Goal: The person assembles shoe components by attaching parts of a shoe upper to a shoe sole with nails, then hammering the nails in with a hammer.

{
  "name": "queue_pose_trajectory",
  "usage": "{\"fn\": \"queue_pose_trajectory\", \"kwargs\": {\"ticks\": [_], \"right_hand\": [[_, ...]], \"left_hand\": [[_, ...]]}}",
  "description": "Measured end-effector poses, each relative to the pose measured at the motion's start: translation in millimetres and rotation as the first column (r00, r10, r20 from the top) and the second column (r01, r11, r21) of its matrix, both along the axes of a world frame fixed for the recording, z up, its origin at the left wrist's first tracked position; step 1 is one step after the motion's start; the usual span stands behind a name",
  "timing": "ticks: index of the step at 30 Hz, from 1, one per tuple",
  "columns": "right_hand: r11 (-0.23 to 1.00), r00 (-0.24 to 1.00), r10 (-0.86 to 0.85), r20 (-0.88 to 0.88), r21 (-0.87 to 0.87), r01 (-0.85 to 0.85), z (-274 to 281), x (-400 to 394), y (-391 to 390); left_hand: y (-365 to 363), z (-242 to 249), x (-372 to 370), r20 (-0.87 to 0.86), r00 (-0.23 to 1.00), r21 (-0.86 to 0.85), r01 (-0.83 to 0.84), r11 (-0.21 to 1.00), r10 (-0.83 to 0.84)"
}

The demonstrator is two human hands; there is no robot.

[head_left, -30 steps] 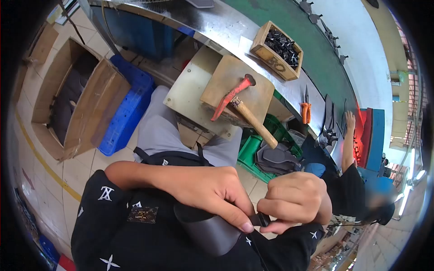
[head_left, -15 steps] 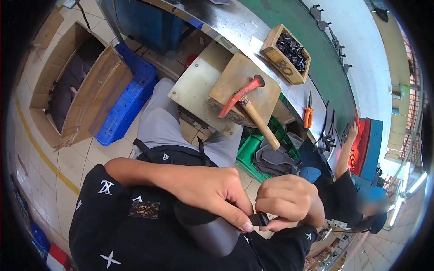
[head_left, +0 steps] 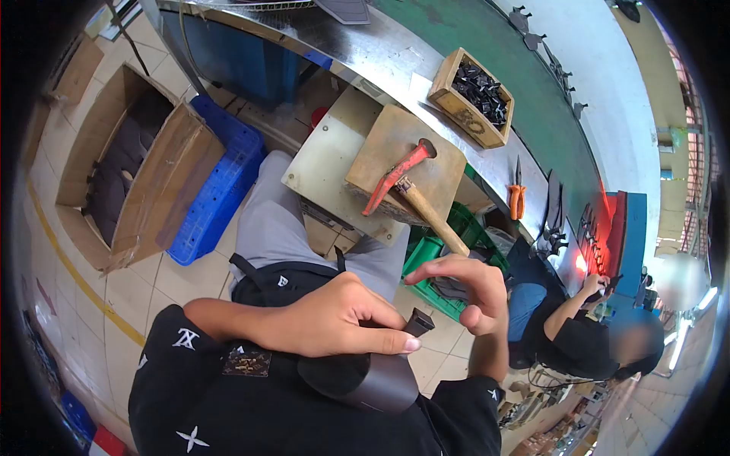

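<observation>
The dark moulded piece (head_left: 365,372) lay low in the view, against the person's black shirt, and most of it was covered: the left hand (head_left: 334,319) lay over its upper side, so its whole outline could not be made out. What showed was a smooth, matte, dark grey curved body, rounded like a shell, with a small flat squared tab poking out past the thumb tip. The left hand's fingers were wrapped around it, thumb stretched along the top edge, gripping firmly.

The right hand (head_left: 471,292) stood just beside the tab without touching it, its fingers loosely curled and parted, holding nothing. Half a second earlier this hand had been clenched on the tab, pressed against the left thumb; it had since let go and lifted clear.

Farther out, a hammer (head_left: 407,190) with a red head and a pale wooden handle lay on a worn wooden block (head_left: 388,140), itself on a grey plate. A small wooden box (head_left: 456,106) of dark little parts sat on the steel bench edge beyond, orange-handled pliers (head_left: 516,196) near it. A green crate (head_left: 426,262) under the bench was partly hidden by the right hand. To the left stood an open cardboard box (head_left: 175,178) of dark pieces and a blue crate (head_left: 220,190). Another person (head_left: 578,342) sat at the right, partly cut off.
</observation>
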State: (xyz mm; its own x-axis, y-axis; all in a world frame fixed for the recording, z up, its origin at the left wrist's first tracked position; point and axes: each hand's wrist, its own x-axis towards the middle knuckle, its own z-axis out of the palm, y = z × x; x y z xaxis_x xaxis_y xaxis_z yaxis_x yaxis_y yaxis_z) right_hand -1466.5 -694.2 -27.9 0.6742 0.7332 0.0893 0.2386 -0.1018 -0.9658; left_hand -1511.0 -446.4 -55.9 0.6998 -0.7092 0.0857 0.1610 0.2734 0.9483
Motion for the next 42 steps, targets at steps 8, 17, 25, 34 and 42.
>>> {"fn": "queue_pose_trajectory", "kwargs": {"ticks": [8,17,25,34,42], "right_hand": [[0.924,0.970,-0.239,0.039,0.316,0.215,-27,-41,30],[0.788,0.877,-0.446,-0.177,0.387,0.479,-44,-50,27],[0.401,0.536,-0.244,0.808,-0.420,0.814,-92,5,-9],[0.512,0.523,-0.839,0.148,-0.108,0.852,-66,-30,-34],[0.576,0.470,-0.692,0.548,0.027,0.817,-40,-37,4]], "left_hand": [[-9,-8,-1,0.035,0.991,-0.001,-0.126,0.992,0.126],[-11,2,14,0.021,0.999,0.172,-0.035,0.984,0.032],[-11,9,59,0.042,0.962,0.236,-0.273,0.933,0.271],[-41,-22,124,0.648,0.593,0.045,-0.657,0.752,0.479],[-51,-99,151,0.894,0.440,0.363,-0.818,0.446,0.079]]}}
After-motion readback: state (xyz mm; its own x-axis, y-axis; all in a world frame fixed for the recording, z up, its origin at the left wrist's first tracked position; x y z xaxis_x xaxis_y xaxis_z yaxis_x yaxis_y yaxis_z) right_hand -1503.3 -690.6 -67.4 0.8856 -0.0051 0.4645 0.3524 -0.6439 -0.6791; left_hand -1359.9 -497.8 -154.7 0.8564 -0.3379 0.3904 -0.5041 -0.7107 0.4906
